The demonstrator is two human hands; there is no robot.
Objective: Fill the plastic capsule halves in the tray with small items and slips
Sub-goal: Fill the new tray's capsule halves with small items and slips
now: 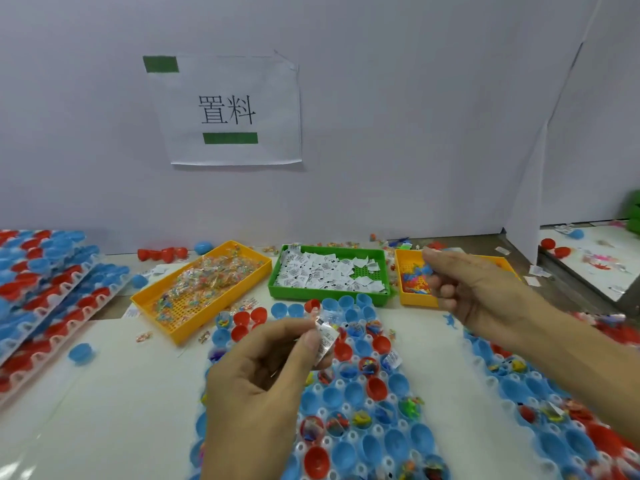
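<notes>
The left hand [263, 379] pinches a few white printed slips [326, 337] between thumb and fingertips, held just above the far end of the middle tray [349, 441] of capsule halves [375, 389]; the right hand [481, 292] is curled round a small blue item [425, 270] over the right yellow bin [415, 299]. The step in hand looks to be dropping one slip and one toy into each open half. To do it well, I would fan the slips with the thumb so only one peels off at a time, lower it right into the cup before letting go, since such light paper could drift to a neighbouring cup, and work along the rows in order so no half is missed or doubled. The toy should go in flat enough not to stick up past the rim. The tray lies on the bench [114, 420] straight in front of the person, near the green bin [332, 292] of slips. Its halves are glossy red and blue cups seated mouth-up in a white dimpled sheet; some already hold bright toys and a slip, many near the middle are bare. A second such tray [561, 410] lies to the right, stacked ones [45, 289] to the left.
</notes>
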